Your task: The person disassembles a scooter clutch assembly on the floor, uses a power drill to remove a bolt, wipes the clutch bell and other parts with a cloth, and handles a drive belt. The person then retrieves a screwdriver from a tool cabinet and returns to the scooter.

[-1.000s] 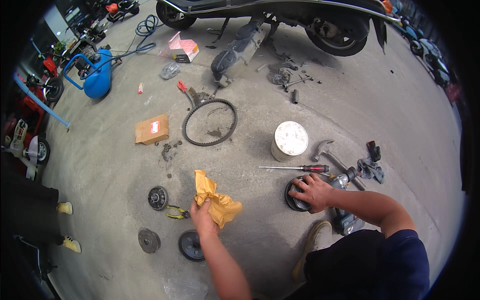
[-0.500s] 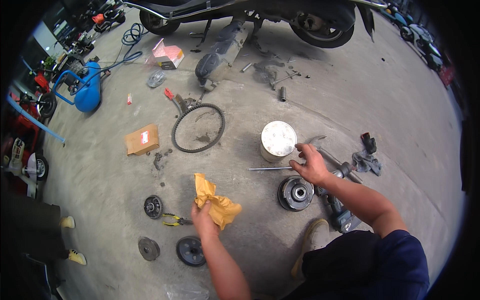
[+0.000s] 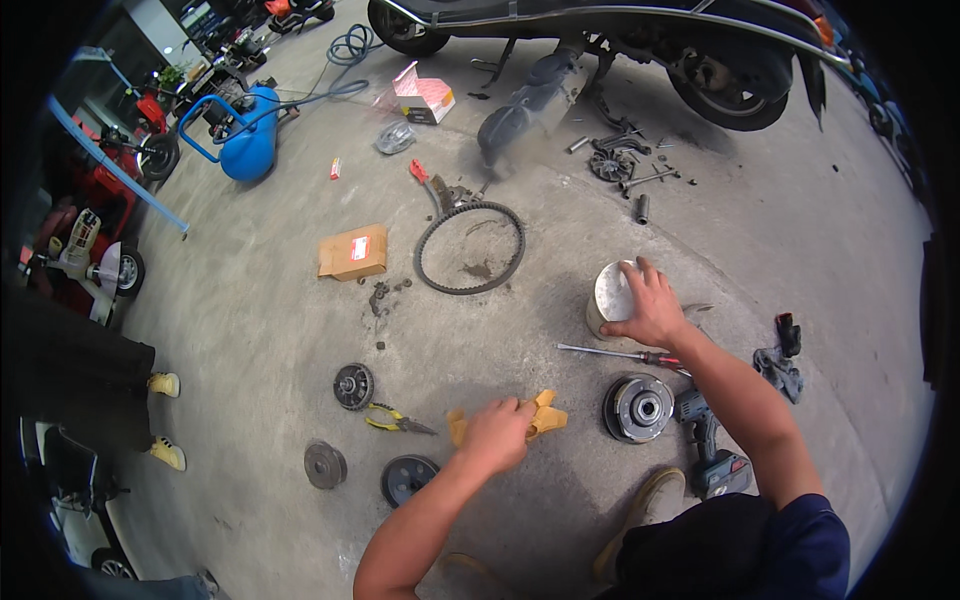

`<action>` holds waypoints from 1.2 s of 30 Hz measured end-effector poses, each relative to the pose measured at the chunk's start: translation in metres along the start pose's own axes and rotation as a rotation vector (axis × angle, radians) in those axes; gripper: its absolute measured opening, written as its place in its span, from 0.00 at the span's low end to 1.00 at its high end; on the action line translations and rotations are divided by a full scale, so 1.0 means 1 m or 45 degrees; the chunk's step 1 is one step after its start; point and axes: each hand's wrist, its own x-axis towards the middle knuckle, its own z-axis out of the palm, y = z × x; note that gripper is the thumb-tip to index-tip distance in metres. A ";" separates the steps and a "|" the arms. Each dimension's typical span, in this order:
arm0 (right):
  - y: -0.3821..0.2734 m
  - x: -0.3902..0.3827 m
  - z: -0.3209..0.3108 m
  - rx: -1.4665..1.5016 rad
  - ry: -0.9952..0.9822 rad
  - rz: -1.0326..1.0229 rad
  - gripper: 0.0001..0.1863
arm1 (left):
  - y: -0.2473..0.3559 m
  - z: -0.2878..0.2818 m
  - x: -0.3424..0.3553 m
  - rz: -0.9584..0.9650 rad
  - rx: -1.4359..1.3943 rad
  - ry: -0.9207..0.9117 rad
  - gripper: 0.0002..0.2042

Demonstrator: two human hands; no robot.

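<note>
Under the curled fingers of the left hand (image 3: 497,437), yellow paper (image 3: 547,415) sits bunched, apparently for a firm hold; hidden fingertips leave any pinch unclear. Ahead and right of them, the right hand (image 3: 655,308) spreads thumb and fingers across a white tin (image 3: 610,293), probably because it is broad.

Yellow paper (image 3: 548,418) partly hidden beneath left grip (image 3: 497,437); scooter (image 3: 620,24) cut off above.

A crumpled yellow-orange paper wrapping (image 3: 547,416) is bunched at its middle, creased ends jutting left and right. Beyond it, to the right, is a round off-white can (image 3: 608,292), its smudged lid partly covered.
</note>
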 end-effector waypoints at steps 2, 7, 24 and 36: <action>0.000 0.004 0.002 0.053 0.025 -0.011 0.62 | -0.008 -0.016 -0.029 0.186 0.181 -0.364 0.17; 0.018 0.015 -0.001 0.005 0.058 -0.059 0.58 | -0.065 -0.051 -0.136 -0.080 0.307 -0.427 0.17; 0.187 0.028 -0.022 -0.045 0.515 0.417 0.47 | -0.165 -0.014 -0.250 -0.831 -0.153 0.644 0.18; 0.092 0.003 -0.013 -0.041 0.560 -0.132 0.30 | -0.147 0.007 -0.214 -0.794 -0.258 0.284 0.18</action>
